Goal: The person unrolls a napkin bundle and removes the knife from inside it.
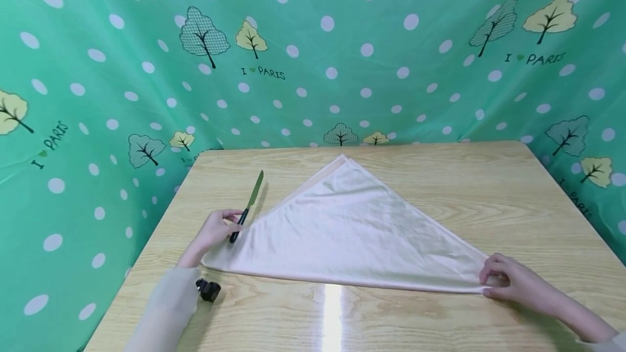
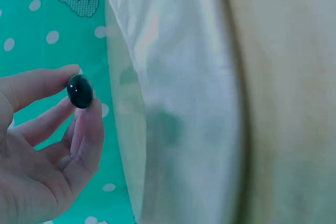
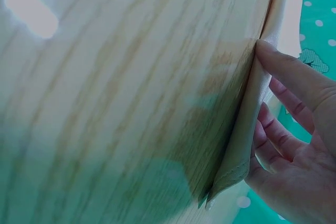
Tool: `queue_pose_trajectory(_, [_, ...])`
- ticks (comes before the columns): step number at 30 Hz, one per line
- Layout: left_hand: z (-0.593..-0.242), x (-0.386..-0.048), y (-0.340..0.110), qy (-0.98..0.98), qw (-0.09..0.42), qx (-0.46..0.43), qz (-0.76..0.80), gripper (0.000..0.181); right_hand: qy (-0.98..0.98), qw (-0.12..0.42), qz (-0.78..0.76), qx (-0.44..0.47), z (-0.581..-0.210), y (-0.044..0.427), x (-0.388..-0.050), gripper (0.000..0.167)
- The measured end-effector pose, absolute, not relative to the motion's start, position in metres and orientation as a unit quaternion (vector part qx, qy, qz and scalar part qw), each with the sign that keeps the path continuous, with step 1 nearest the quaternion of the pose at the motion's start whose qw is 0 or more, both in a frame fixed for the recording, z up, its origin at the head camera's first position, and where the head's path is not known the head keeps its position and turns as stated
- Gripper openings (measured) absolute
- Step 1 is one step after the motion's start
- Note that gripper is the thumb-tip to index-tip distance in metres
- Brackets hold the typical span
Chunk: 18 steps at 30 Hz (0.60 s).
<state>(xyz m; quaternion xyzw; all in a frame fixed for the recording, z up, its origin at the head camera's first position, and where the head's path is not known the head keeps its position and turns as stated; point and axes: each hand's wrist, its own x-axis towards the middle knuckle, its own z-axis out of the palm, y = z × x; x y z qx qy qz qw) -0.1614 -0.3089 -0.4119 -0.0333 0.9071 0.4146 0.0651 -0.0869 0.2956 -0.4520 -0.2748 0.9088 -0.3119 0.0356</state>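
A pale satin cloth [image 1: 323, 232], folded into a triangle, lies on the table with its long fold toward me and its peak pointing away. At its left corner my left hand [image 1: 217, 230] pinches the black handle of a knife [image 1: 255, 189] between thumb and fingers, the blade pointing to the far side. In the left wrist view the handle's rounded end [image 2: 80, 92] shows between the fingertips. My right hand [image 1: 518, 284] holds the cloth's right corner. The right wrist view has the thumb on the folded edge [image 3: 239, 145] and the other fingers behind it.
The wooden table [image 1: 420, 322] extends on all sides of the cloth. A green dotted curtain [image 1: 352, 80] hangs behind it and along both sides. A small black device [image 1: 208, 289] is beside the left sleeve.
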Motion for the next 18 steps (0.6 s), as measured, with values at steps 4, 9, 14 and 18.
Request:
queue_pose_trajectory(4, [-0.412, -0.182, -0.306, 0.904, 0.060, -0.051, 0.420, 0.041, 0.904, 0.018, -0.318, -0.286, -0.453, 0.295, -0.087, 0.021])
queue_pose_trajectory(9, [-0.421, -0.205, -0.300, 0.893, 0.055, -0.080, 0.440, 0.041, 0.902, 0.012, -0.320, -0.290, -0.456, 0.296, -0.088, 0.022])
queue_pose_trajectory(14, [-0.430, -0.222, -0.296, 0.885, 0.059, -0.098, 0.451, 0.042, 0.902, 0.021, -0.320, -0.289, -0.456, 0.297, -0.087, 0.021])
queue_pose_trajectory(18, [-0.433, -0.230, -0.293, 0.883, 0.067, -0.106, 0.452, 0.041, 0.901, 0.016, -0.319, -0.293, -0.456, 0.296, -0.087, 0.021])
